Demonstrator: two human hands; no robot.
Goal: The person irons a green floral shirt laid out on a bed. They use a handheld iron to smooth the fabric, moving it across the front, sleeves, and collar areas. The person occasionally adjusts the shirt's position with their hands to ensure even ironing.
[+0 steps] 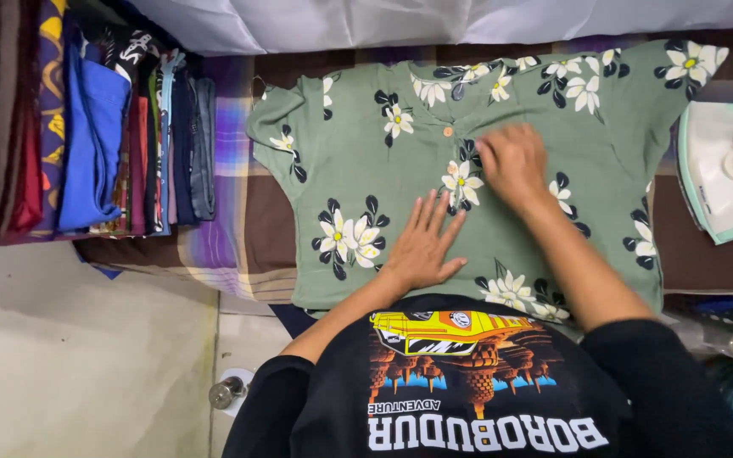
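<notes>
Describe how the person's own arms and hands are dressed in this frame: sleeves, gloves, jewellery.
Both hands are bare: no gloves, rings or watch show on the left hand or the right hand. The forearms are uncovered too. Black sleeves end near the elbows, part of a black top with a colourful printed graphic.

A stack of folded clothes (120,136) in blue, red and dark colours lies at the left end of the checked cloth (239,220) that covers the surface. An iron (727,170), white with pale green trim, stands at the right edge. White fabric (434,19) runs along the far edge.
</notes>
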